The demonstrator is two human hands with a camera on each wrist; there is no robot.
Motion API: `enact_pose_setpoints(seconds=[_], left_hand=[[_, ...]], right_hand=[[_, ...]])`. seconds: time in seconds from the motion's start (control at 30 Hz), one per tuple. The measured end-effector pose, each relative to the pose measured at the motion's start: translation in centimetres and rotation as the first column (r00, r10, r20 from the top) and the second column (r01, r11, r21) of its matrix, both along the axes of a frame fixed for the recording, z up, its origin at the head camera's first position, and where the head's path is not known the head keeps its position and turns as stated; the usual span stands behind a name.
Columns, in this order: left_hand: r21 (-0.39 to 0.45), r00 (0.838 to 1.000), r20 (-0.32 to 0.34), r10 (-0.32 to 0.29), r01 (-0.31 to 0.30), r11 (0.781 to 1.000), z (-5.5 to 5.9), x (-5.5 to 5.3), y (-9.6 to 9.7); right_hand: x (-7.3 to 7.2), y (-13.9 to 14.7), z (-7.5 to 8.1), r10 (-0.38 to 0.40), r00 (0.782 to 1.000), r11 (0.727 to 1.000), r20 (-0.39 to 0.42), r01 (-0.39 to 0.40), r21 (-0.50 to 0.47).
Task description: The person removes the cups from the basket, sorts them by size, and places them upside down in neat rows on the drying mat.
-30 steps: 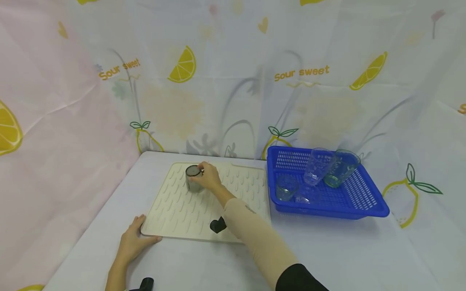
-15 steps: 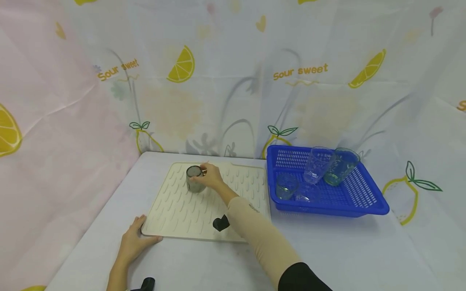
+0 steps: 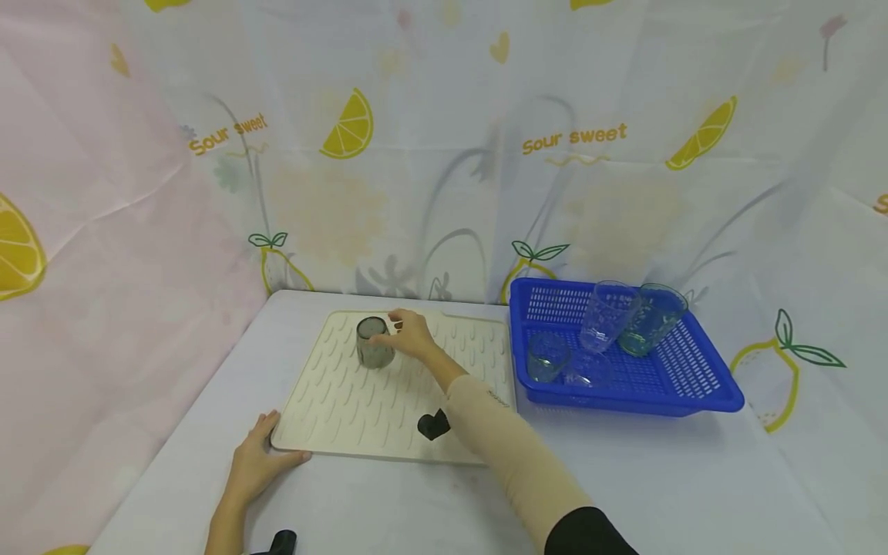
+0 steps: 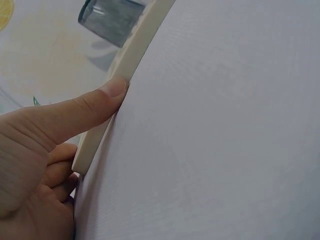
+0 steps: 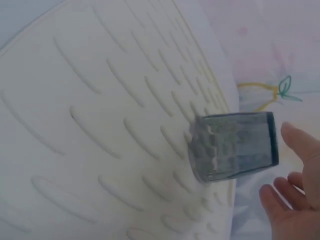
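Observation:
A grey tinted drinking glass (image 3: 375, 344) stands upside down near the back left of a cream drying mat (image 3: 388, 408) with raised ridges. Just to its right is my right hand (image 3: 413, 336), fingers spread and nothing held. In the right wrist view, a small gap separates the fingertips from the glass (image 5: 235, 146). My left hand (image 3: 253, 461) holds the mat's front left corner, thumb on the front edge and fingers at the left side. The left wrist view shows the thumb (image 4: 114, 88) pressed on the mat's rim (image 4: 131, 57).
A blue plastic basket (image 3: 638, 402) stands right of the mat. Several clear and greenish glasses lie or lean in it, among them a tall clear glass (image 3: 609, 316) and a green-tinted one (image 3: 650, 320). A lemon-print curtain (image 3: 430, 193) hangs behind the white-covered table (image 3: 388, 512).
My right hand has let go of the grey glass and drawn back a little to the right. The glass stays in its place on the mat. My left hand has not moved.

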State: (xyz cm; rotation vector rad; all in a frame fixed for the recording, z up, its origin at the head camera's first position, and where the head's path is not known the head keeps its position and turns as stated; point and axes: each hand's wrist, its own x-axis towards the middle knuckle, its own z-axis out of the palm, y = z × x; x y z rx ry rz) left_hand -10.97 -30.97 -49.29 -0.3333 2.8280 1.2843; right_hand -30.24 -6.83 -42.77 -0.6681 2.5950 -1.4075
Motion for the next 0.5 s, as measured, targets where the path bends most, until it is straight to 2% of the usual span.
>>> enact_pose_setpoints(seconds=[0.2, 0.37, 0.5], left_hand=[[-0.011, 1.0, -0.002, -0.001, 0.001, 1.0, 0.1, -0.1, 0.1], [-0.013, 1.0, -0.007, -0.007, 0.007, 1.0, 0.1, -0.1, 0.1], [-0.017, 1.0, 0.009, -0.001, 0.001, 1.0, 0.2, -0.1, 0.0]], right_hand=[[0.2, 1.6, 2.2, 0.041, 0.999, 0.999, -0.022, -0.04, 0.021], [0.7, 3.0, 3.7, 0.074, 0.997, 0.997, -0.027, -0.074, -0.02], [1.1, 4.0, 4.3, 0.085, 0.996, 0.995, -0.016, -0.086, -0.042]])
